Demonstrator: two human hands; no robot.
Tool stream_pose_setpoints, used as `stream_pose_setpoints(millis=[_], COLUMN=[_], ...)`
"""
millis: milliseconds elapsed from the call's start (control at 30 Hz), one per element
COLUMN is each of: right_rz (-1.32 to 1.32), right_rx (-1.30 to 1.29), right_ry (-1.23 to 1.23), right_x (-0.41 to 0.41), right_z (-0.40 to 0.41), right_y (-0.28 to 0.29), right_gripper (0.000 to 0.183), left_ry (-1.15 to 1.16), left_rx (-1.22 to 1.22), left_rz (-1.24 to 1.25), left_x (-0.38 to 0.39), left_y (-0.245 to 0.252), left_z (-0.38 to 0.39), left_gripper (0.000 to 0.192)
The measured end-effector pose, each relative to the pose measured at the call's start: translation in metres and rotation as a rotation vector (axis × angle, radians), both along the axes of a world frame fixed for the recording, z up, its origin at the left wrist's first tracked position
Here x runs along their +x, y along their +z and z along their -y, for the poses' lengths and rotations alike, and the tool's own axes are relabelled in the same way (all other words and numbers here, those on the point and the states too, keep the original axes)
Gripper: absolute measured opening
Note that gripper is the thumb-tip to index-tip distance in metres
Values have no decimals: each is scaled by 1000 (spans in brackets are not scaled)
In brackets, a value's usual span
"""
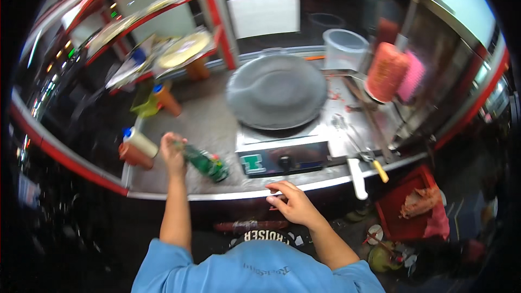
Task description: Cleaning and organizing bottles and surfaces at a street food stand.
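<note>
At the left of the metal counter, my left hand (174, 152) is closed round the narrow end of a green bottle (206, 164), which lies tilted over the counter. Two squeeze bottles, one white (141, 142) and one reddish-brown (135, 155), stand just left of that hand. My right hand (292, 203) is held above the front edge, fingers curled and apart, holding nothing. Beyond it a round, dark griddle pan (279, 91) sits on a stove with a control knob (285, 162). An orange squeeze bottle with a blue tip (167, 100) stands farther back.
A white-handled knife (357, 179) and a yellow-handled utensil (380, 171) overhang the front edge at right. Behind them stand a clear plastic bucket (346, 51) and stacked meat on a vertical spit (387, 73). Flatbreads (185, 50) lie on the red-framed rack. A red crate (388, 215) sits below, right.
</note>
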State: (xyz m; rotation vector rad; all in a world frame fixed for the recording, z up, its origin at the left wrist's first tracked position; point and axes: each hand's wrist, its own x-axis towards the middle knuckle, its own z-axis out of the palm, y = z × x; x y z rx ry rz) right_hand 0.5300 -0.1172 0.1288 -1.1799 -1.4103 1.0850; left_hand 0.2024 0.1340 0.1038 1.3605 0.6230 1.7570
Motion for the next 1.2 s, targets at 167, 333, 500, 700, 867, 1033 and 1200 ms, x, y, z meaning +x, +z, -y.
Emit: stream_pose_setpoints(millis=[167, 333, 500, 700, 867, 1033, 1200], right_rz=[36, -87, -515, -764, -373, -35, 484], right_rx=[182, 234, -188, -301, -276, -311, -310], right_ry=[-128, 44, 598, 364, 320, 301, 346], right_x=[-67, -126, -195, -300, -314, -328, -332], right_z=[-49, -113, -126, -131, -185, -229, -266], right_y=[-14, -8, -13, -9, 40, 87, 156], right_gripper=[46, 101, 115, 86, 70, 82, 75], left_ry=[-791, -1515, -1697, -1080, -736, -330, -294], left_rx=[-133, -329, -438, -149, -445, -372, -401], left_rz=[413, 196, 131, 75, 533, 573, 909], left_x=[26, 31, 8, -71, -191, -175, -156], left_y=[37, 99, 137, 53, 56, 54, 63], left_z=[-14, -2, 17, -78, -15, -2, -12], left_gripper=[51, 61, 66, 54, 115, 55, 47])
